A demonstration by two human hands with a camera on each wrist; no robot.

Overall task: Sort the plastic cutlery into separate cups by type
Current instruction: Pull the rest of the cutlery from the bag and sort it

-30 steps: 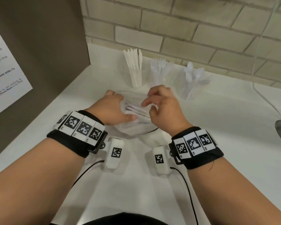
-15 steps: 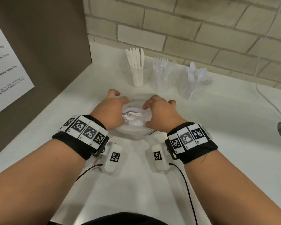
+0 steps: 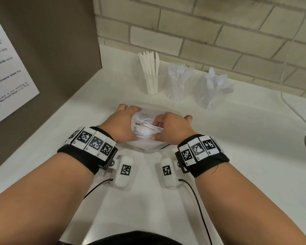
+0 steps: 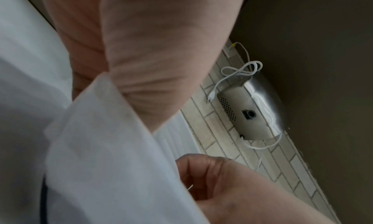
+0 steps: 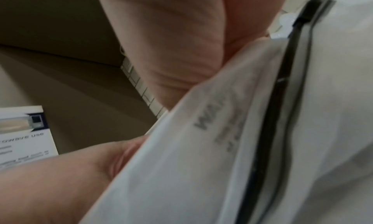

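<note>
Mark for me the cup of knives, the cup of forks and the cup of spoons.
cup of knives (image 3: 150, 84), head view, on the white knife handles inside the clear cup.
cup of forks (image 3: 178, 85), head view, on the cup's clear wall.
cup of spoons (image 3: 209, 96), head view, on the cup's clear wall.

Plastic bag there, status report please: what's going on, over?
Left hand and right hand both grip the plastic bag. Cutlery inside. Knife, fork, spoon cups behind. Nothing blocking.

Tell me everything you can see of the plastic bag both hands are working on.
The plastic bag is thin, translucent white, crumpled, with a black strip at its edge and blurred grey print. It lies on the white counter in front of three cups. The left hand and right hand grip its opposite sides, spreading the mouth; white cutlery shows inside.
</note>
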